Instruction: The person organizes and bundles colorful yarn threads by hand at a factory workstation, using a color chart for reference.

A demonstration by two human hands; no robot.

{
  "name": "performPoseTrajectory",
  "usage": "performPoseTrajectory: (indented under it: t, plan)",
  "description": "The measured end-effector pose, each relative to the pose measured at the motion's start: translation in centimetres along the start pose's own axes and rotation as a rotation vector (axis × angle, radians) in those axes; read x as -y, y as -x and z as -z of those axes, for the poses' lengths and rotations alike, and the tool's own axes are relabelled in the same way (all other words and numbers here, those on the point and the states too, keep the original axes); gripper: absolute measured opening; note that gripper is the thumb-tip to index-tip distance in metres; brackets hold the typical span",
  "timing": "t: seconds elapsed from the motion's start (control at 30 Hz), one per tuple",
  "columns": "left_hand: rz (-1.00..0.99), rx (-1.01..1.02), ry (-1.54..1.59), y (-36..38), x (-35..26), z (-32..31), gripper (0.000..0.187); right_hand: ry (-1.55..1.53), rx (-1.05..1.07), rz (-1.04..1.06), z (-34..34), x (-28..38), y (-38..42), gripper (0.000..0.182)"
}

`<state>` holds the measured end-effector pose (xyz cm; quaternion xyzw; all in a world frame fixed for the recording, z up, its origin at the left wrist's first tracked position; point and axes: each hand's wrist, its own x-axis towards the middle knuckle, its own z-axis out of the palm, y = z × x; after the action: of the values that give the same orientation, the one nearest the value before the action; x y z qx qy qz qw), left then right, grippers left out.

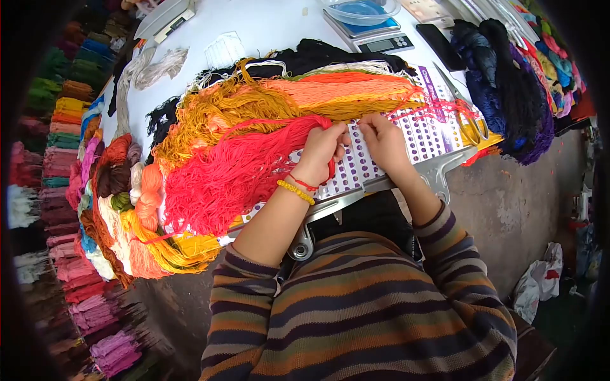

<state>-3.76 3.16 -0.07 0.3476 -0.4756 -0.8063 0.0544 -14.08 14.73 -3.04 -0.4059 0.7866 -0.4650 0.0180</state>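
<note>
Pinching a strand of the red thread bundle, your left hand is closed on it at the dotted thread card. Your right hand, just beside, presses fingertips to the card; whether it grips thread, you cannot tell. Orange and yellow skeins already lie along the card's upper side; the red appears unfastened. Scissors rest at the card's right end, scales beyond its top.

1. Bright, even daylight falls from above; colours look saturated.
2. Shadows stay soft and faint.
3. Mild glare whitens the table.
4. Fisheye distortion bends the edges; the corners vignette to black.
</note>
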Motion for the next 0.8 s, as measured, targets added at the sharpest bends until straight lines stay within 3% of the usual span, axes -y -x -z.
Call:
performPoseTrajectory:
  t: [0.03, 0.1, 0.13, 0.37, 0.57, 0.63, 0.67, 0.8]
  plan:
    - [0.000, -0.001, -0.001, -0.1, 0.0, -0.2, 0.019, -0.001, 0.000, -0.001, -0.1, 0.3, 0.0, 0.012]
    - [-0.225, -0.035, -0.311, -0.4, 0.3, -0.8, 0.015, 0.093, -0.088, 0.089, -0.2, 0.8, 0.1, 0.007]
    - [-0.245, -0.070, -0.338, -0.5, 0.2, -1.2, 0.011, 0.094, -0.089, 0.087, -0.2, 1.0, 0.2, 0.007]
    - [-0.168, -0.103, -0.267, -1.1, 0.0, -1.5, 0.007, 0.191, -0.035, 0.101, -0.2, 1.3, 0.1, 0.010]
    - [-0.228, -0.036, -0.430, -2.0, 0.6, -1.0, 0.008, 0.155, 0.007, 0.011, -0.4, 1.0, -0.1, 0.012]
    - [-0.339, -0.073, -0.755, -2.0, 0.4, -0.8, 0.013, 0.130, 0.003, -0.007, -0.3, 1.0, -0.1, 0.012]
    - [-0.340, -0.070, -0.753, -2.1, 0.5, -0.7, 0.013, 0.097, -0.003, -0.030, -0.3, 1.1, -0.1, 0.011]
    - [-0.694, -0.181, -1.152, -2.5, 1.3, 0.6, 0.014, 0.018, 0.017, -0.088, 0.1, 1.4, -0.1, 0.009]
